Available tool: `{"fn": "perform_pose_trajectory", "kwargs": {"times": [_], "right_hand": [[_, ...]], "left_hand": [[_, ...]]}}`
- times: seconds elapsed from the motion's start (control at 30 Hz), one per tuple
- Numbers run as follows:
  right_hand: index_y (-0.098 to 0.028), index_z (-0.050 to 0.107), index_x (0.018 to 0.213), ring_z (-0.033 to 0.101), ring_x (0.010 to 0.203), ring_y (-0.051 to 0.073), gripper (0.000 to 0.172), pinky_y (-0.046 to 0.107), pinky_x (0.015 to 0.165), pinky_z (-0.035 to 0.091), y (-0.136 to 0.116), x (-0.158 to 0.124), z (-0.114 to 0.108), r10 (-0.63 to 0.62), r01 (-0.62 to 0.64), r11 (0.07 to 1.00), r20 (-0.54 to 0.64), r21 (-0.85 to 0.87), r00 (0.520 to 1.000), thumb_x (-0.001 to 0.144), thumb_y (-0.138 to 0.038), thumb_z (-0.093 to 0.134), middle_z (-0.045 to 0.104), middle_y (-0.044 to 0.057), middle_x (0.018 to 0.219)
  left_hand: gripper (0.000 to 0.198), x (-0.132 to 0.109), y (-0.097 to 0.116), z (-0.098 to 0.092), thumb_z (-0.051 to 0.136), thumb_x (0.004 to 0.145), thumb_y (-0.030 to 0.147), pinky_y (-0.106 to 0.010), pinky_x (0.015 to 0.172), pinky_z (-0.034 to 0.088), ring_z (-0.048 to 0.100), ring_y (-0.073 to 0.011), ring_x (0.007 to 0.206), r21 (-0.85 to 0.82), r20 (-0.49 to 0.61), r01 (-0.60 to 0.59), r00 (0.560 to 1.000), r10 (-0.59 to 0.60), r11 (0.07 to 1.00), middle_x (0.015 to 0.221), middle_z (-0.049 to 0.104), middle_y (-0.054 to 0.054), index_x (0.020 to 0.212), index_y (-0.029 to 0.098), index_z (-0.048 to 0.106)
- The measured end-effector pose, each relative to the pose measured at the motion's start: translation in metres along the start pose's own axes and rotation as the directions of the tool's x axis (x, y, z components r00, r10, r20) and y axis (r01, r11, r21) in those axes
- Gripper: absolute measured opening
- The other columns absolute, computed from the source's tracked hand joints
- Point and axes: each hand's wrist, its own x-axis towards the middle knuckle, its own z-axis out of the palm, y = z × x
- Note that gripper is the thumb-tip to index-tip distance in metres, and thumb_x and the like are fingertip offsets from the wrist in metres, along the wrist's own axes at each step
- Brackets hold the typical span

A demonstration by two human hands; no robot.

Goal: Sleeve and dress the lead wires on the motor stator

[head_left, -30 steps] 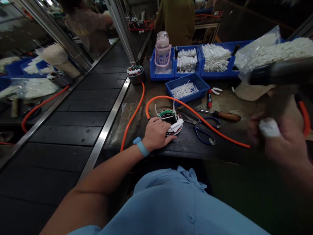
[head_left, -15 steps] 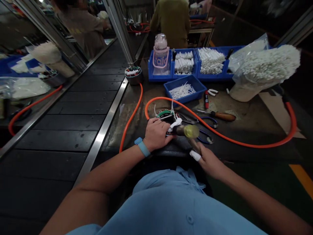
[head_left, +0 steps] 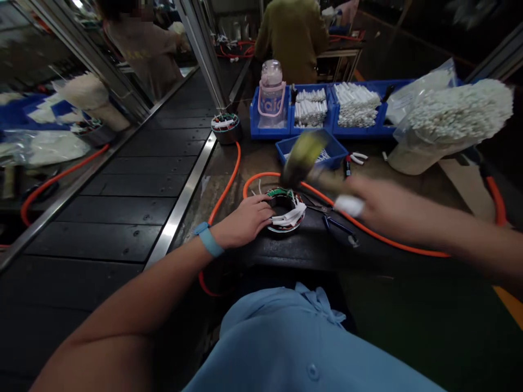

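A ring-shaped motor stator (head_left: 295, 220) with a green board and white sleeves around its coils lies on the workbench. My left hand (head_left: 244, 222) grips its left rim, fingertips curled over the edge. Above and to the right, my right hand (head_left: 378, 209), with white wrapping on a finger, clutches a mallet (head_left: 303, 158); both are smeared by motion. The mallet's head has a yellow face and a dark part, raised clear of the stator. An orange cable (head_left: 254, 177) loops behind the stator. Scissors (head_left: 321, 208) and blue-handled pliers (head_left: 342, 231) lie just right of it.
Blue bins (head_left: 335, 130) hold white tubes and a pink bottle (head_left: 272, 98). In front sits a small blue tray (head_left: 337, 149), partly hidden by the mallet. A bag of white pieces (head_left: 457, 114) stands right. Another stator (head_left: 226, 128) is beside the conveyor (head_left: 134, 201). Two people work beyond.
My right hand has lifted the mallet up and away from the stator, uncovering its ring. My left hand has shifted to the left rim. The view has moved slightly.
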Motion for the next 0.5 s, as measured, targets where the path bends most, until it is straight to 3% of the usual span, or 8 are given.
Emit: {"fn": "perform_pose_trajectory", "kwargs": {"times": [0.07,0.1,0.2,0.27,0.33,0.37,0.4,0.5], "right_hand": [[-0.020,0.052,0.083,0.047,0.051,0.015,0.008,0.025,0.047,0.026,-0.004,0.013,0.004,-0.036,0.072,0.989,0.259,-0.131,0.965,0.076,-0.018,0.050,0.055,0.002,0.063],[-0.020,0.053,0.084,0.047,0.051,0.015,0.011,0.025,0.047,0.026,-0.004,0.018,0.003,-0.051,0.108,0.981,0.323,-0.163,0.945,0.075,-0.016,0.050,0.055,0.002,0.062],[-0.021,0.055,0.085,0.051,0.056,0.016,0.009,0.025,0.050,0.031,0.002,0.019,-0.008,-0.124,0.149,0.986,0.281,-0.070,0.952,0.078,-0.024,0.051,0.057,0.002,0.067],[-0.020,0.054,0.086,0.054,0.061,0.017,0.017,0.026,0.053,0.036,0.006,0.009,-0.006,-0.132,0.127,0.991,0.098,0.052,0.986,0.083,-0.036,0.048,0.059,0.003,0.073],[-0.018,0.050,0.087,0.054,0.063,0.018,0.022,0.027,0.054,0.037,0.009,-0.007,0.011,-0.046,0.050,0.996,-0.049,0.077,0.998,0.085,-0.040,0.044,0.059,0.005,0.074],[-0.018,0.050,0.087,0.053,0.060,0.018,0.019,0.027,0.054,0.036,0.011,-0.016,0.023,0.008,-0.006,0.999,-0.045,0.036,0.999,0.085,-0.036,0.044,0.058,0.005,0.071],[-0.018,0.050,0.087,0.053,0.059,0.018,0.014,0.028,0.054,0.035,0.013,-0.024,0.036,0.036,-0.035,0.999,0.046,-0.018,0.998,0.083,-0.031,0.046,0.058,0.005,0.069],[-0.020,0.053,0.091,0.056,0.064,0.018,0.011,0.027,0.058,0.037,0.020,-0.044,0.064,-0.050,0.041,0.998,0.270,0.041,0.962,0.082,-0.024,0.047,0.061,0.004,0.074]], "left_hand": [[0.026,0.002,-0.001,0.000,0.041,0.094,0.022,-0.042,0.108,0.033,0.048,-0.0217,0.117,0.018,0.002,-0.009,1.000,0.009,1.000,0.101,0.067,-0.005,0.103,0.015,0.064],[0.025,0.002,-0.001,0.000,0.042,0.093,0.023,-0.042,0.108,0.034,0.048,-0.0219,0.117,0.026,-0.002,-0.008,1.000,0.008,1.000,0.101,0.067,-0.005,0.102,0.015,0.064],[0.025,0.001,-0.001,0.003,0.042,0.093,0.022,-0.043,0.107,0.035,0.049,-0.0210,0.116,0.035,-0.014,0.002,1.000,-0.002,0.999,0.102,0.067,-0.005,0.103,0.016,0.064],[0.026,0.000,0.000,0.005,0.041,0.093,0.021,-0.044,0.106,0.035,0.049,-0.0206,0.116,0.034,-0.021,0.019,1.000,-0.018,0.999,0.104,0.066,-0.006,0.103,0.016,0.064],[0.026,-0.001,0.001,0.006,0.041,0.093,0.021,-0.045,0.105,0.035,0.049,-0.0214,0.115,0.032,-0.024,0.043,0.999,-0.042,0.999,0.105,0.066,-0.007,0.102,0.016,0.064],[0.026,-0.001,0.002,0.006,0.041,0.093,0.022,-0.045,0.104,0.036,0.049,-0.0218,0.115,0.031,-0.024,0.055,0.998,-0.054,0.998,0.104,0.065,-0.007,0.102,0.016,0.064],[0.026,-0.001,0.004,0.005,0.041,0.093,0.023,-0.044,0.103,0.037,0.049,-0.0221,0.114,0.030,-0.025,0.066,0.998,-0.065,0.997,0.104,0.065,-0.008,0.101,0.016,0.064],[0.027,-0.001,0.007,0.004,0.039,0.093,0.023,-0.043,0.101,0.037,0.049,-0.0215,0.109,0.027,-0.029,0.076,0.997,-0.075,0.997,0.099,0.065,-0.008,0.099,0.016,0.064]]}}
